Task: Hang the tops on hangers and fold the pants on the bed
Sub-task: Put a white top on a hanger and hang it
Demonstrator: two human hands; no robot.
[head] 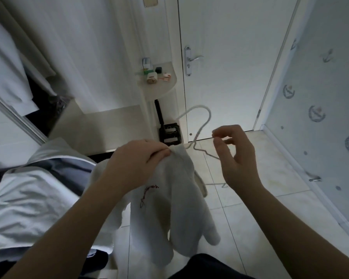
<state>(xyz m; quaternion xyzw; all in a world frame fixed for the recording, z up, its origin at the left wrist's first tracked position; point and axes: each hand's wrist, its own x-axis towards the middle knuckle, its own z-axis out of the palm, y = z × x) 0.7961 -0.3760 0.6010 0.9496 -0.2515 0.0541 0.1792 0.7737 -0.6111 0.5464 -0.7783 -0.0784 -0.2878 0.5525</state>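
A white top (179, 208) with a small red embroidered script on its front hangs in the near centre of the view, above the pale tiled floor (250, 198). It is draped on a thin white hanger (207, 115) whose hook rises just beyond it towards the far door. The left hand (137, 164) grips the garment at its upper edge, with fingers and thumb pinched together on the cloth where it meets the base of the hook. The right hand (236, 158) is held just right of the hook. Its fingers are loosely curled, and the thumb and forefinger tips are drawn close together. The hanger's bare right arm runs behind this hand and shows again below it, and I cannot tell whether the fingers actually hold the wire. To the left lies the bed (0, 154), with white and grey-blue garments (28, 198) spread across it. On the far side a white door (230, 67) with a metal lever handle (193, 58) stands closed. Left of it is a rounded corner shelf (159, 87) carrying a few small items. Patterned wallpaper (320, 97) covers the wall on the right.
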